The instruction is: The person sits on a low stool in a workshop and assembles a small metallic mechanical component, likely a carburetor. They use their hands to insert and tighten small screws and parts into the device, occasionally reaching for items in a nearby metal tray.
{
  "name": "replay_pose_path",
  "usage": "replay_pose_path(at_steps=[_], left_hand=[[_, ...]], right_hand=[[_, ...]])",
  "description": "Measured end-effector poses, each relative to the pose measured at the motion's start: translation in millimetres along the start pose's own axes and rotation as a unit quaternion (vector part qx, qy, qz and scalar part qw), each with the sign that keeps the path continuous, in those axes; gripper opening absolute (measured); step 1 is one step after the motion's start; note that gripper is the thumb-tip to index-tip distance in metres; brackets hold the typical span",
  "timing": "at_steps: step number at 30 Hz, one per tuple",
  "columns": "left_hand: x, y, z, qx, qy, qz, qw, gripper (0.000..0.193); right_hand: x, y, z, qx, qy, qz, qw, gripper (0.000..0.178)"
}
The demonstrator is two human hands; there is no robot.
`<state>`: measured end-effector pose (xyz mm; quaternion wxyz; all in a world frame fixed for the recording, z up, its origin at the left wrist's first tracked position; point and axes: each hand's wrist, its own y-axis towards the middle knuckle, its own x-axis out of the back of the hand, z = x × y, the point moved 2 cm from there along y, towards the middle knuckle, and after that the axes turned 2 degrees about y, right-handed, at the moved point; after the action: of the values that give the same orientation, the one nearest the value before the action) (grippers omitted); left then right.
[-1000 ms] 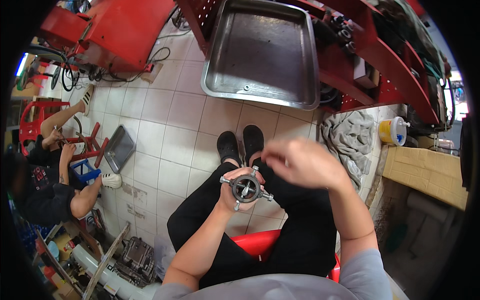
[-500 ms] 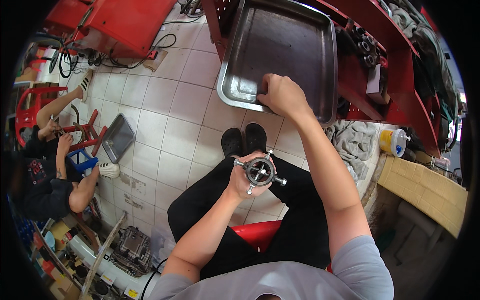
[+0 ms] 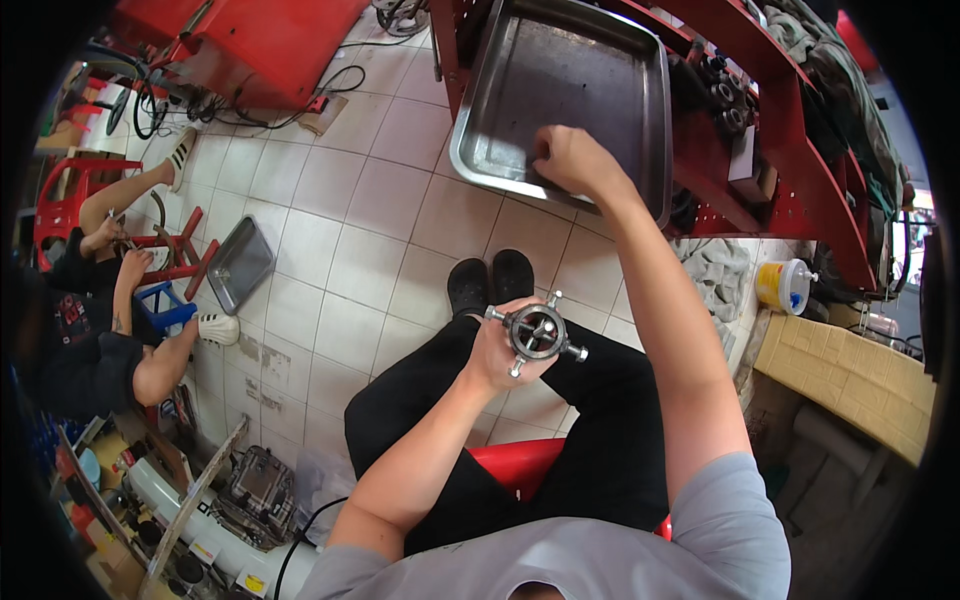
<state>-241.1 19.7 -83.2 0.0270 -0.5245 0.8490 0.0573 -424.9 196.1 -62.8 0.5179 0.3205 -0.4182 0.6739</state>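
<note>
My left hand (image 3: pixel 490 358) is closed round a round metal ring fitting (image 3: pixel 537 331) with several bolts sticking out of its rim. It is held above my lap, its open face up, with a cross-shaped middle showing inside. My right hand (image 3: pixel 578 163) reaches over the near edge of a large, shallow metal tray (image 3: pixel 600 75). Its fingers are curled together near the tray's floor, and whatever they grip, if anything, is hidden. A few tiny dark specks lie on the tray's floor.
The tray rests against a red metal frame (image 3: pixel 790 205). A smaller grey tray (image 3: pixel 241 264) lies on the tiled floor, beside a seated person (image 3: pixel 110 340) working with both hands. Right are grey rags (image 3: pixel 715 275), a white-and-yellow bucket (image 3: pixel 783 287) and cardboard (image 3: pixel 840 385).
My right hand has moved slightly up and right within the tray, its fingers more curled. The ring fitting, held in my left hand, has shifted a little right and tilted.
</note>
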Motion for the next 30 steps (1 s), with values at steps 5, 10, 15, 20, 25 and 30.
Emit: replay_pose_path(at_steps=[5,10,15,20,25,30], left_hand=[[-6.8,-21.2,-2.1,0.028,-0.040,-0.039,0.998,0.017],[-20.1,-41.1,-11.2,0.041,-0.036,-0.096,0.994,0.010],[-23.5,-32.0,-24.6,-0.016,0.008,-0.045,0.999,0.011],[-18.8,-34.2,-22.9,-0.022,0.039,-0.029,0.999,0.017],[-13.7,-26.5,-18.9,-0.021,0.048,-0.062,0.997,0.013],[-11.4,-24.5,-13.2,0.024,-0.006,-0.071,0.997,0.010]], right_hand=[[18.1,4.3,-18.6,0.008,0.063,-0.063,0.996,0.023],[33.2,-1.1,-31.4,-0.046,0.084,-0.146,0.985,0.024],[5.6,-0.7,-24.2,-0.034,0.072,-0.131,0.988,0.026],[-7.6,12.0,-14.7,-0.021,-0.028,-0.139,0.990,0.034],[-11.3,35.4,-24.2,-0.039,-0.118,-0.068,0.990,0.039],[4.4,41.6,-19.5,-0.061,-0.168,0.016,0.984,0.046]])
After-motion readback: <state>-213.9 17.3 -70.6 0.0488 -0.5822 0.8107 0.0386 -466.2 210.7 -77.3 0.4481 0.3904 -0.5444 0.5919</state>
